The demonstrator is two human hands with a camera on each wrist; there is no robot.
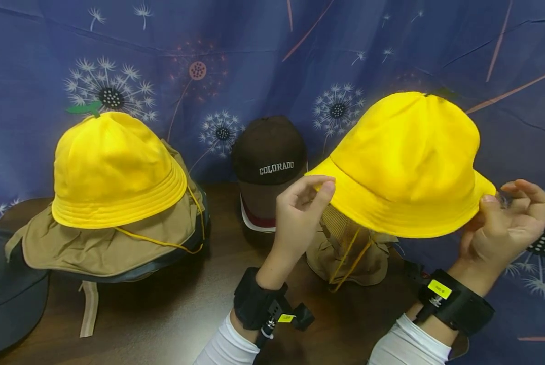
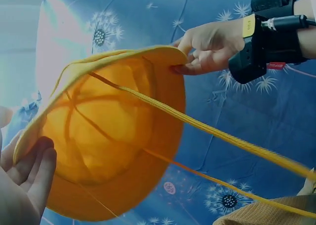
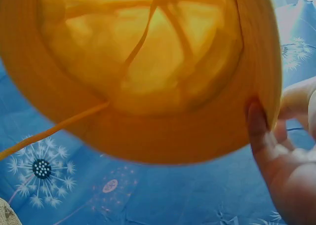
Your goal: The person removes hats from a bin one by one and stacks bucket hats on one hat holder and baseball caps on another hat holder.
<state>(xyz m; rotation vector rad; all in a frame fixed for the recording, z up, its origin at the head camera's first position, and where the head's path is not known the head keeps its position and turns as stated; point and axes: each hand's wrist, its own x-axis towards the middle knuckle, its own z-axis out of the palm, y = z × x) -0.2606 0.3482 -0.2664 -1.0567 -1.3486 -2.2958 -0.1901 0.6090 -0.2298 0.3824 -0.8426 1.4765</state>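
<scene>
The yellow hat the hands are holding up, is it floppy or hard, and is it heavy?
Probably soft: the yellow hat is cloth, and its brim bends where the left hand and right hand pinch it. Likely light, since fingertips alone carry it. Its chin strap dangles loosely and could snag.

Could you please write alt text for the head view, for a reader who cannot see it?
Two hands, left hand and right hand, pinch the brim of a yellow bucket hat held above a tan hat. A second yellow hat and a brown Colorado cap stand behind.

Tan hat (image 1: 350,253) and brown cap (image 1: 268,152) below the lifted hat (image 1: 404,162).
</scene>
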